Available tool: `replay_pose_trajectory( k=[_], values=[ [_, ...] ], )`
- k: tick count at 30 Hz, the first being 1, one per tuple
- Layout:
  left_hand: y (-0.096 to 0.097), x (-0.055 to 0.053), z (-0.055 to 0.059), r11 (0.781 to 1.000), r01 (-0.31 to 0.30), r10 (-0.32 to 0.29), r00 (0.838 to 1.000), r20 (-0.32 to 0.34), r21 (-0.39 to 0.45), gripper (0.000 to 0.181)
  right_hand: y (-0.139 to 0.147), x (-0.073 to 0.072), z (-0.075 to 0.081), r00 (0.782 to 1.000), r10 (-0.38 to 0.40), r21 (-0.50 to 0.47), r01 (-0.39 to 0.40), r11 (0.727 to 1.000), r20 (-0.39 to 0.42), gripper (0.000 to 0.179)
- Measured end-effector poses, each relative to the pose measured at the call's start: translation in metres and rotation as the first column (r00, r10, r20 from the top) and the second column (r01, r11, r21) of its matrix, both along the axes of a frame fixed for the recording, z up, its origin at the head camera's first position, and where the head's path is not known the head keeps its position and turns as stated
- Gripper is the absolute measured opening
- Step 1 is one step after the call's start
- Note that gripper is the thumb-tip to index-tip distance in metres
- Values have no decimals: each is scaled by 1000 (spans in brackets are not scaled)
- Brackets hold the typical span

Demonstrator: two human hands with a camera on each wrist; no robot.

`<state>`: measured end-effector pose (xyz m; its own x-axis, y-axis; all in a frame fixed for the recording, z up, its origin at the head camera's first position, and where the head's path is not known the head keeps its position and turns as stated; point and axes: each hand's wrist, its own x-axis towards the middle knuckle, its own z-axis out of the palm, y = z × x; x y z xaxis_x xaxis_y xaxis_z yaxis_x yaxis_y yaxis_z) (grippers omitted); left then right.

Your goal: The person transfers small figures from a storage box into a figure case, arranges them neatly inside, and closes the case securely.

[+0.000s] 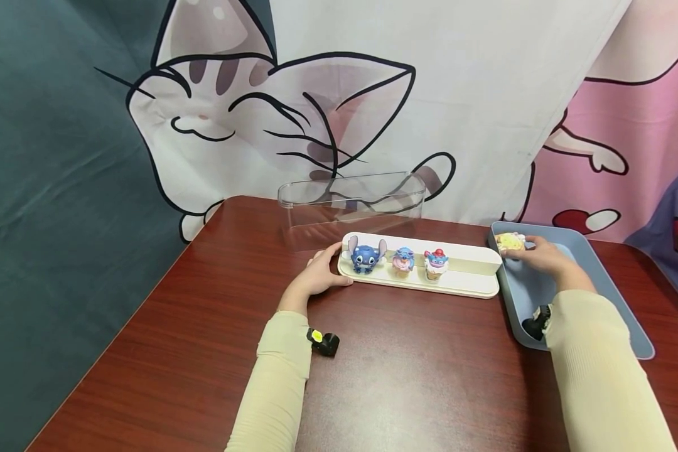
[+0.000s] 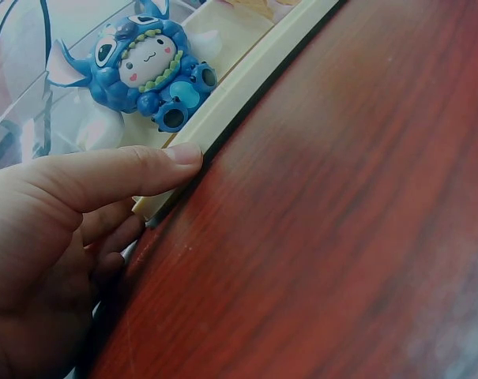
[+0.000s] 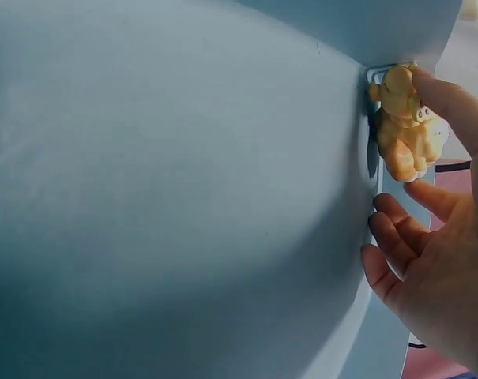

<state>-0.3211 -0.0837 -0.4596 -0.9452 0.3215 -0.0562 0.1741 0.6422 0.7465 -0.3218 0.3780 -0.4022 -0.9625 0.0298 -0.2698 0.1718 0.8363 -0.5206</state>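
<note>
Right-hand grip pinches a yellow figurine between thumb and index finger, at the far left corner of the blue-grey tray. Left-hand grip clasps the left end of the cream display base, which carries a blue Stitch-costume figurine and two cupcake figurines in a row. Behind it, a clear cover stands on the tabletop.

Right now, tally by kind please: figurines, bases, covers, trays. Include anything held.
Figurines: 4 (blue figurine, blue-and-pink figurine, red-topped figurine, yellow figurine pinched by the right hand)
Bases: 1 (white base)
Covers: 1 (clear cover)
Trays: 1 (blue-grey tray)
Total: 7
</note>
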Motion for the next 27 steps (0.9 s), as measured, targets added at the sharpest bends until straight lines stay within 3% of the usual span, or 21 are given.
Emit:
replay_pose_trajectory(
  k=[7, 14, 20, 27],
  values=[
    [0, 0, 0, 1000, 0, 0, 1000, 2, 3, 93, 2, 2, -5, 998, -53, -200, 44, 979, -38, 88],
    [0, 1, 0, 1000, 6, -6, 1000, 1, -4, 93, 4, 0, -1, 1000, 3, -176, -3, 984, 5, 87],
    [0, 0, 1, 1000, 8, -8, 1000, -5, -1, 92, 8, 2, -4, 999, -45, -200, 38, 979, -31, 91],
    [0, 0, -1, 1000, 6, -6, 1000, -4, -7, 92, 9, 5, -6, 995, -11, -184, -8, 983, -99, 84]
  ],
)
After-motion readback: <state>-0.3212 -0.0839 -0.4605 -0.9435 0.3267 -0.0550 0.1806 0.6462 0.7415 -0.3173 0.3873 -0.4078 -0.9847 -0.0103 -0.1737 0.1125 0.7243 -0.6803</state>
